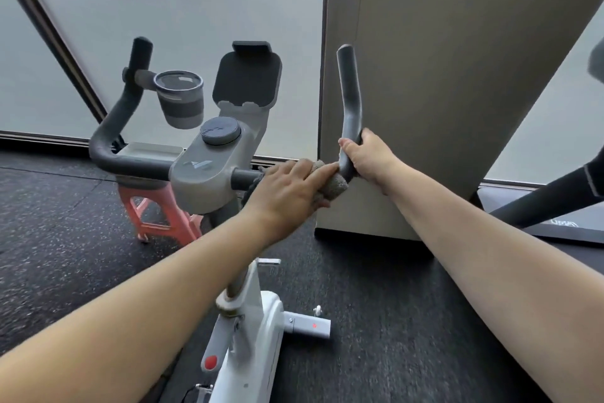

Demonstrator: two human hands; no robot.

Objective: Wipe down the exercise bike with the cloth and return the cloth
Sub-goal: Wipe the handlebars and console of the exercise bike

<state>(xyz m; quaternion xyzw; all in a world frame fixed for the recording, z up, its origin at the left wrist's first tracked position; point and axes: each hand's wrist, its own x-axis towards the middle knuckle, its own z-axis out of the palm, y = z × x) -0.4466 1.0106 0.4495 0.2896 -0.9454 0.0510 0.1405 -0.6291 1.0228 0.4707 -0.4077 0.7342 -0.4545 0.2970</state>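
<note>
your left hand [287,190] is pressing the grey cloth [333,185] down onto the horizontal stretch of the handlebar [351,99], fingers laid flat over the fabric and curling around it, so the cloth is being gripped against the bar just right of the console [209,170]. your right hand [367,154] is closing around the bend of the same handlebar, where it is turning upward, right beside the cloth and touching its end. outward from there, the exercise bike [251,314] is standing under your forearms, its white frame and post rising to the grey console with a round dial [220,131]. a tablet holder [248,77] is tilting up behind the dial, and a cup holder [179,99] is hanging off the left bar. the dark speckled floor [58,223] is spreading beneath, with a salmon-coloured frame [163,211] standing behind the bike.
</note>
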